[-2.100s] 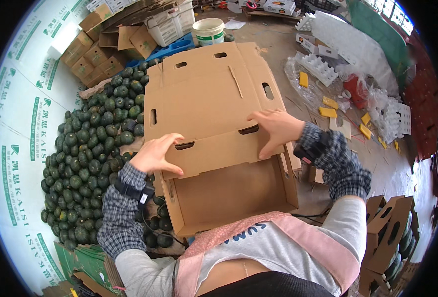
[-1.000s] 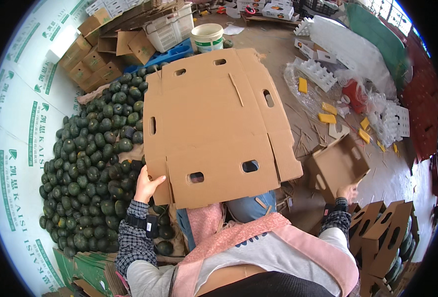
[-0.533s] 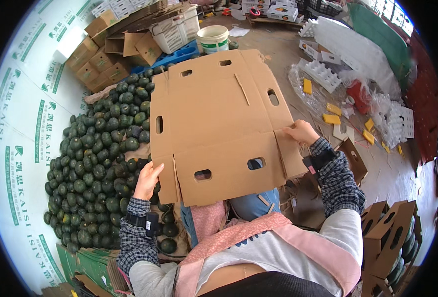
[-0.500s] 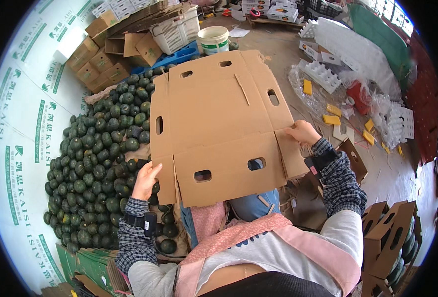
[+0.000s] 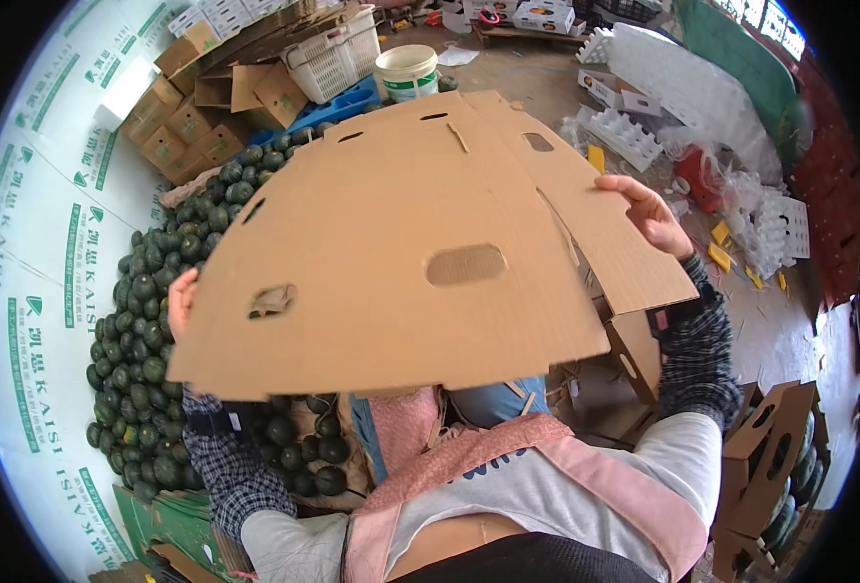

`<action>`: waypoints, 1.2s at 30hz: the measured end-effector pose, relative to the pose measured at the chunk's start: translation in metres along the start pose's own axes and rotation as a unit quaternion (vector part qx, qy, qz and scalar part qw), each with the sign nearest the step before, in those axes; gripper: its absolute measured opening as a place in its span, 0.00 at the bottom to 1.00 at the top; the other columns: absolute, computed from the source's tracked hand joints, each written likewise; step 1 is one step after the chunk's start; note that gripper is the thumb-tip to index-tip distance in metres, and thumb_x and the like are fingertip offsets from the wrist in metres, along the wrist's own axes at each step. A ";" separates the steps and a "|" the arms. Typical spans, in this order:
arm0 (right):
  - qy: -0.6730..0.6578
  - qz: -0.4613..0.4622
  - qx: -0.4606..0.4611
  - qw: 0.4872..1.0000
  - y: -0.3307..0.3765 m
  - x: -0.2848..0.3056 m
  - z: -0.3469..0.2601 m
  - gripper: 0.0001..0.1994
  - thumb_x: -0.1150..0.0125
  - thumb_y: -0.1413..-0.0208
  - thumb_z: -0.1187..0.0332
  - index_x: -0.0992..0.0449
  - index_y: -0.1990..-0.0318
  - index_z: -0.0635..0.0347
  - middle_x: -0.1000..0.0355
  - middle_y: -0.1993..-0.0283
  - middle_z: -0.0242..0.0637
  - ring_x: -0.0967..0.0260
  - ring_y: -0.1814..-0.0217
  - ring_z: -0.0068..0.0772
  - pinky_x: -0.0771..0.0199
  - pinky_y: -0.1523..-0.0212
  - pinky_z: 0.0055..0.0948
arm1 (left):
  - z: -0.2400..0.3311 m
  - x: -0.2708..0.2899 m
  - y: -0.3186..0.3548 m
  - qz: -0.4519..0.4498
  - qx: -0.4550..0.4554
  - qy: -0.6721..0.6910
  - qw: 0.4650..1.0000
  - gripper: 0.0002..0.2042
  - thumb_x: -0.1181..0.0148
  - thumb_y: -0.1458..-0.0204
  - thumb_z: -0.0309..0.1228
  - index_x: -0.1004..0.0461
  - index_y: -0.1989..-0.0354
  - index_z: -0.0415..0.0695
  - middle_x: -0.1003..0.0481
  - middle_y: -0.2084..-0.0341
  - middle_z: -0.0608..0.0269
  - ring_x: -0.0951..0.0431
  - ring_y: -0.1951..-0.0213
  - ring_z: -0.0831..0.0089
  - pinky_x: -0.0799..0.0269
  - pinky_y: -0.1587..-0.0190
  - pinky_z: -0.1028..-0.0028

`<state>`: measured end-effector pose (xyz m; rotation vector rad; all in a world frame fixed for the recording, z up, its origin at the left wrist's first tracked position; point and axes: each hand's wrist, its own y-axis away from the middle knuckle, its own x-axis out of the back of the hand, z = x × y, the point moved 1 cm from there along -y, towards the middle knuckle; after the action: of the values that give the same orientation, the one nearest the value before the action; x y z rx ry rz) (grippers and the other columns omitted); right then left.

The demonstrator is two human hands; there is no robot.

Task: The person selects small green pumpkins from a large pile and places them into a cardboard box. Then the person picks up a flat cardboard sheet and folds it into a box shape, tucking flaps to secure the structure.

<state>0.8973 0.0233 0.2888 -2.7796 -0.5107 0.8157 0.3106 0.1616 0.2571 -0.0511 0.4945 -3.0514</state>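
Over the lap (image 5: 498, 401), the cardboard (image 5: 371, 214) has been hiked up at its near end since half a second ago, sides held by the left grip (image 5: 182, 303) and right grip (image 5: 648, 216).

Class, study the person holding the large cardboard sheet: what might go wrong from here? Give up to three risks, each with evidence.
1. The flat brown cardboard sheet might tear where its right flap is partly separated, since the right fingers hold that flap.
2. Its left side overlaps the heap of round dark-green produce in this view; it may knock some loose.
3. The flap's lower corner could catch the brown cardboard box, though depth is unclear.
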 end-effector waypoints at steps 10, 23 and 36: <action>-0.002 0.262 0.184 0.947 -0.006 0.046 0.098 0.11 0.52 0.34 0.58 0.31 0.61 0.55 0.32 0.62 0.28 0.30 0.58 0.28 0.24 0.51 0.43 | -0.037 -0.050 0.021 -0.079 0.044 0.163 0.982 0.14 0.52 0.37 0.46 0.34 0.55 0.48 0.27 0.58 0.64 0.25 0.52 0.68 0.26 0.57 0.68; 0.537 0.133 0.049 0.832 0.068 -0.031 0.067 0.13 0.25 0.58 0.71 0.28 0.79 0.62 0.30 0.77 0.33 0.36 0.74 0.24 0.39 0.75 0.24 | -0.010 -0.066 0.149 -0.145 -0.108 -0.256 0.950 0.24 0.36 0.50 0.51 0.27 0.76 0.38 0.32 0.78 0.68 0.34 0.76 0.78 0.40 0.74 0.77; 0.485 0.056 -0.022 0.872 0.112 -0.018 0.114 0.21 0.34 0.50 0.50 0.21 0.71 0.64 0.38 0.79 0.35 0.39 0.73 0.35 0.40 0.73 0.32 | -0.037 -0.071 0.205 -0.184 0.048 -0.114 0.975 0.09 0.36 0.49 0.30 0.20 0.67 0.36 0.36 0.78 0.70 0.32 0.69 0.76 0.37 0.61 0.77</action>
<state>0.8507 -0.0760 0.1711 -2.7992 -0.1599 -0.6193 0.3893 -0.0170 0.1559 -0.5412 0.3553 -3.3566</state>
